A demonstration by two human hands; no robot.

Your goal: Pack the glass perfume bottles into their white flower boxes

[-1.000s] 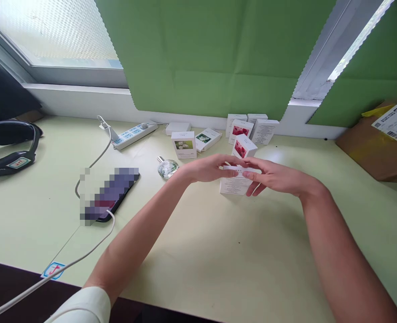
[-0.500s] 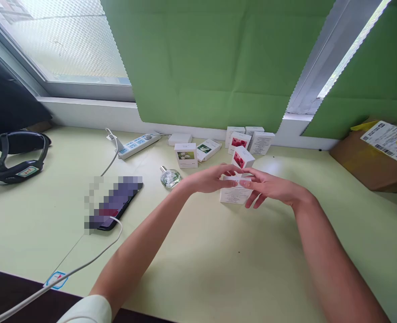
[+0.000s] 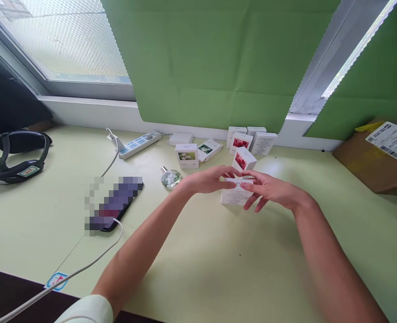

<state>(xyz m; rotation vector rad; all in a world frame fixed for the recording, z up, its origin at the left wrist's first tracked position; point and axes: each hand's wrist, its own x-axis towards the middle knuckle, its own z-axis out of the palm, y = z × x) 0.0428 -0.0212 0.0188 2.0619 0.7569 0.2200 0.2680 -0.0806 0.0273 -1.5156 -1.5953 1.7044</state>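
A small white box point(image 3: 232, 197) with fine print on its near face stands upright on the table. My left hand point(image 3: 210, 179) is closed at its top left, thumb along the near top edge and fingers over the far side. From the right, my right hand point(image 3: 269, 188) meets it, thumb on the near top edge and index finger across the top, the lower fingers hanging by its right side. The fingertips of both hands almost touch and cover much of the top. Just behind stands a white box with a red flower picture point(image 3: 241, 160).
Several more white boxes point(image 3: 264, 143) stand against the wall. Left of them are a box with a white-flower picture point(image 3: 187, 157), a round glass bottle point(image 3: 170, 178), a power strip point(image 3: 140, 146), a phone point(image 3: 121, 202) with a white cable, and a black headset point(image 3: 15, 157). A cardboard carton point(image 3: 363, 161) sits right.
The view has shifted very slightly. Both hands keep nearly the same hold at the top of the white box, with only small finger movement; the box stays in place.
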